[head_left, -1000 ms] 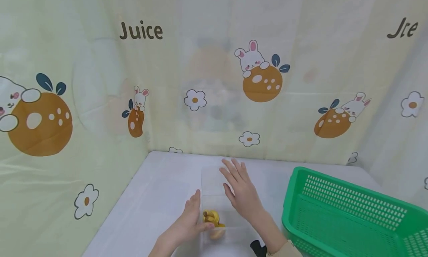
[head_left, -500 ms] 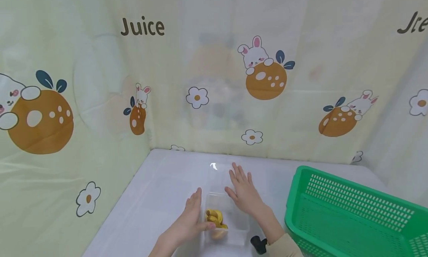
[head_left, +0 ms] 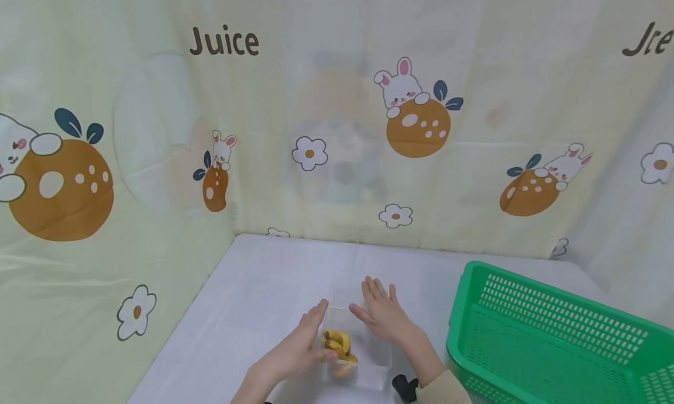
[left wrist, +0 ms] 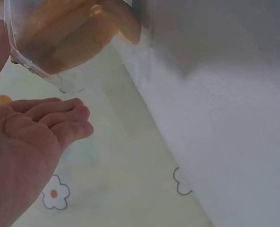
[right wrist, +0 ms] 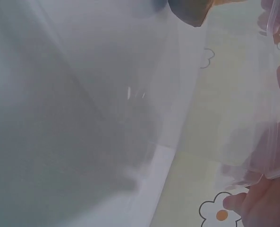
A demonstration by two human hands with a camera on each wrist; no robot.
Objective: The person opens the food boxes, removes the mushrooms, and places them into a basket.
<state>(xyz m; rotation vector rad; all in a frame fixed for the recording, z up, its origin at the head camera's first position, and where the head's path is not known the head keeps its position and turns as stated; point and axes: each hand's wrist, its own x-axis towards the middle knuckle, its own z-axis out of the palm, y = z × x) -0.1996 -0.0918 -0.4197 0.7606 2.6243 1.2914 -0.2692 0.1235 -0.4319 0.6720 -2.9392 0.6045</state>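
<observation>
A small bunch of yellow bananas (head_left: 339,344) lies at the left side of a clear plastic box (head_left: 371,376), which stands on the white table. Along the box's left side is my left hand (head_left: 295,346), fingers straight, its thumb over the near rim by the bananas. My right hand (head_left: 388,315) lies over the far right corner with fingers stretched forward and thumb toward the far rim. In the left wrist view, the bananas (left wrist: 78,35) show brownish through the plastic. Clear plastic partly covers the fingers in the right wrist view, so their exact contact is unclear.
A large green basket (head_left: 547,345) with perforated sides stands on the right. Near the right sleeve is a small black object (head_left: 404,387), partly cut off from view. A printed curtain (head_left: 337,187) closes off the back and sides of the white table (head_left: 226,310).
The clear panel standing behind the box has come down lower, and my right hand has moved down and nearer with it. The left hand and bananas stay nearly in place.
</observation>
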